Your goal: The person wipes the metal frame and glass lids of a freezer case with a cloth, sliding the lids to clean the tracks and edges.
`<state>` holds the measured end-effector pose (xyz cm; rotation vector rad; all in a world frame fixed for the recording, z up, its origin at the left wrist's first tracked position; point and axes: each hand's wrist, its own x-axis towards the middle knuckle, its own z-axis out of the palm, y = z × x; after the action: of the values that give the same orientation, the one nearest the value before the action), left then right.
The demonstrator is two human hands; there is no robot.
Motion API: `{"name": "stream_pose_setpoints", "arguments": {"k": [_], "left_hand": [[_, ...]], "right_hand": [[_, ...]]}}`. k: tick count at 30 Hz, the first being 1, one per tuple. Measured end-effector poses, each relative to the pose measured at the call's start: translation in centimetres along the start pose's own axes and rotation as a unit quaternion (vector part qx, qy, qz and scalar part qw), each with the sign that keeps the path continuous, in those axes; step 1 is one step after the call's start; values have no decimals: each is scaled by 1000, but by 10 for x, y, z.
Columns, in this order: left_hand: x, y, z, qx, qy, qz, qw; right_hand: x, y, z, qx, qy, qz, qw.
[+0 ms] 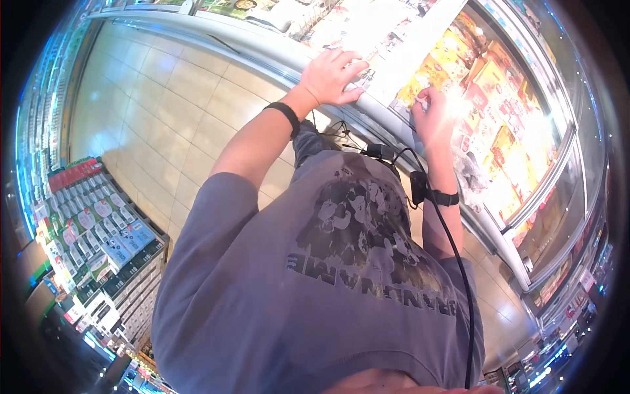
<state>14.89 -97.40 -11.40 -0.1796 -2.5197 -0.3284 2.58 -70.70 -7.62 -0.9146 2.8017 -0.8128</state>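
Obs. at 12 o'clock: L hand (333,77) resting on freezer rim (384,117), loosely spread. At 2: R hand (436,117) curled nr. yellow pkgs (454,51); can't confirm grip, glare.

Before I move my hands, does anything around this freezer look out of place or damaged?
Nothing looks clearly spilled or broken, though glare hides part of the yellow packets in the chest freezer. One oddity: a black cable crosses in front of the right forearm and might catch.

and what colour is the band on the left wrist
The band is black; the head view shows it best.
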Motion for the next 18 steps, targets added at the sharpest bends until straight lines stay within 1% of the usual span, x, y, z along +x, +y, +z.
{"name": "stream_pose_setpoints", "arguments": {"k": [1, 2, 3, 4, 5, 6, 7, 8, 9, 10, 11, 12, 13, 14, 15, 16, 18], "left_hand": [[1, 3, -1, -2, 2, 2, 1000], [7, 10, -8, -85, 30, -56, 994], [13, 13, -14, -167, 55, -112, 978], [18, 12, -15, -170, 52, -103, 979], [24, 11, -13, -389, 104, -190, 896], [39, 20, -27, -582, 143, -271, 753], [43, 31, -50, -642, 119, -225, 723], [60, 53, -87, -649, 77, -151, 742], [74, 77, -126, -653, 35, -76, 753], [84, 99, -168, -659, -42, -94, 745], [84, 127, -192, -747, -9, -106, 657], [87, 149, -205, -842, 56, -43, 534], [93, 161, -218, -891, 58, 14, 451], [92, 165, -233, -931, 23, 30, 362], [83, 177, -244, -931, 15, 25, 363], [74, 193, -256, -942, 46, -21, 331], [64, 218, -272, -951, 112, -107, 267]], "right_hand": [[0, 1, 0, 23, 29, -4, 999], [-1, 3, 1, 46, 59, -6, 997], [-1, 3, 2, 46, 64, -2, 997], [-1, 4, 4, 75, 73, -25, 994], [-2, 5, 5, 104, 84, -45, 990], [-6, 3, 3, 105, 91, -33, 990], [-9, 3, 0, 101, 73, -39, 991], [-10, 1, -4, 98, 60, -43, 992], [-9, -1, -7, 100, 71, -27, 992], [-9, -1, -9, 117, 21, -31, 992], [-10, -2, -11, 135, -32, -39, 990], [-10, -6, -14, 140, -29, -27, 989], [-8, -11, -16, 127, -31, -31, 991], [-7, -16, -13, 114, -33, -38, 992], [-7, -19, -6, 96, 13, -50, 994], [-7, -21, -1, 102, 16, -46, 994], [-6, -23, 9, 52, 42, -96, 993]]}}
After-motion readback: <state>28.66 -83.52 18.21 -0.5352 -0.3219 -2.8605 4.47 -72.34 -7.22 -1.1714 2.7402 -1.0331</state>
